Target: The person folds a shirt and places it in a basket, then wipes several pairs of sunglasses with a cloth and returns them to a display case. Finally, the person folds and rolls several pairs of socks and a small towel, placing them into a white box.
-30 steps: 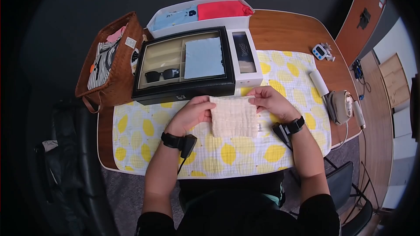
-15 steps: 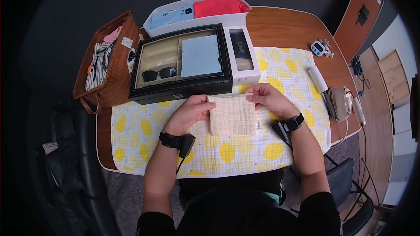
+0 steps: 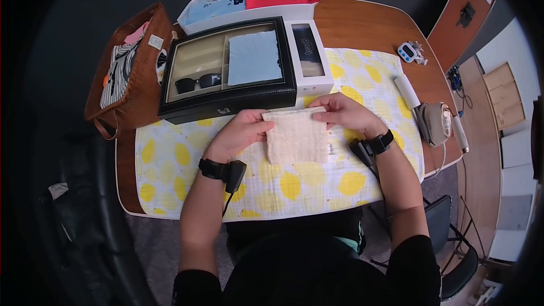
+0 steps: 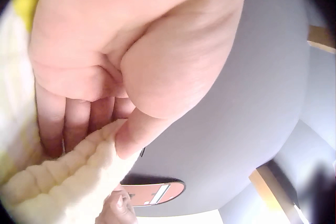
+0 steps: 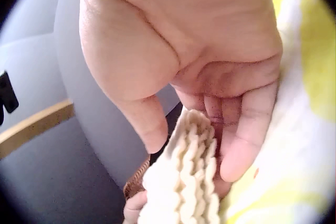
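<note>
A small cream gauze cloth (image 3: 297, 140), folded into a thick square, is held by both hands over the lemon-print cloth (image 3: 164, 161). At its upper left corner, my left hand (image 3: 239, 135) pinches it, thumb on the near side and fingers behind. My right hand (image 3: 347, 115) pinches the upper right corner in the same way. The right wrist view shows the stacked, ruffled layers of the gauze cloth (image 5: 181, 182) between thumb and fingers. In the left wrist view, its puckered edge (image 4: 63, 176) runs out from under the thumb.
Just beyond the hands stands a black glass-lidded case (image 3: 226, 107) showing sunglasses and a light blue cloth. A white window box (image 3: 315, 88) adjoins it; a white tray (image 3: 221, 24) with folded clothes lies behind. Left is a wicker basket (image 3: 148, 73); right, a white roll (image 3: 406, 92), beige corded device (image 3: 433, 123) and timer (image 3: 406, 52).
The head view has tilted, so the table and everything on it sit higher and slightly left in the picture. Both hands keep their hold on the folded cloth's upper corners.
</note>
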A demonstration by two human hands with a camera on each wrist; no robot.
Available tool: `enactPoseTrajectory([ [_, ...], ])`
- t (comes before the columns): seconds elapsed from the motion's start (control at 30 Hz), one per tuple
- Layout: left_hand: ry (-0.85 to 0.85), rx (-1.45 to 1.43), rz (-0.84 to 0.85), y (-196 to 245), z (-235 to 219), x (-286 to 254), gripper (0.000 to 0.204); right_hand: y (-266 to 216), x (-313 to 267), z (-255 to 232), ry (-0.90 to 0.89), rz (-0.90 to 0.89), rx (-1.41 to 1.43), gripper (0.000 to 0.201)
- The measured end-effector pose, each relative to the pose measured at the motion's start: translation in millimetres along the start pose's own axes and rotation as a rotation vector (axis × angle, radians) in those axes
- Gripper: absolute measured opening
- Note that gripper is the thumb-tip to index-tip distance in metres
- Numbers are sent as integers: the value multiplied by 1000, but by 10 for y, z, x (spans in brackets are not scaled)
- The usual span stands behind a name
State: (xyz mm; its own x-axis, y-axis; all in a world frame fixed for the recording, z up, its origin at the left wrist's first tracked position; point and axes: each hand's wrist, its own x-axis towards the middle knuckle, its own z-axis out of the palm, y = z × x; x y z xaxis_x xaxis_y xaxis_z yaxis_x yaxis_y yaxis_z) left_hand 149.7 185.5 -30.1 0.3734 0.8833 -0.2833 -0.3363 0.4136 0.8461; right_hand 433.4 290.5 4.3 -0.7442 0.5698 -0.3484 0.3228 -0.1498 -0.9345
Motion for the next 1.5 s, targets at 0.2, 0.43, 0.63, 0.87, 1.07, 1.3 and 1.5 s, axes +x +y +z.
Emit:
enactPoseTrajectory([
  [0.2, -69, -6, 45, -1, -25, -18, 26, -297, 173, 124, -172, -297, -574, 39],
  [0.43, -110, -39, 75, -17, -64, -31, 27, -586, 224, 415, -147, -206, -725, 29],
  [0.63, -184, -155, 90, 14, -109, -36, 31, -793, -286, 194, 69, -219, -716, 18],
  [0.87, -63, -123, 23, 33, -116, -21, 32, -917, -629, -613, 777, -50, -677, 25],
  [1.07, -43, -115, 9, 53, -87, -33, 30, -796, -200, -1036, 939, -157, -796, 30],
  [1.3, -55, -126, 11, 45, -112, -34, 31, -335, 165, -1349, 982, -113, -235, 22],
  [1.5, -47, -154, 7, 61, -99, -44, 31, 275, 97, -1545, 1123, 219, -941, 46],
])
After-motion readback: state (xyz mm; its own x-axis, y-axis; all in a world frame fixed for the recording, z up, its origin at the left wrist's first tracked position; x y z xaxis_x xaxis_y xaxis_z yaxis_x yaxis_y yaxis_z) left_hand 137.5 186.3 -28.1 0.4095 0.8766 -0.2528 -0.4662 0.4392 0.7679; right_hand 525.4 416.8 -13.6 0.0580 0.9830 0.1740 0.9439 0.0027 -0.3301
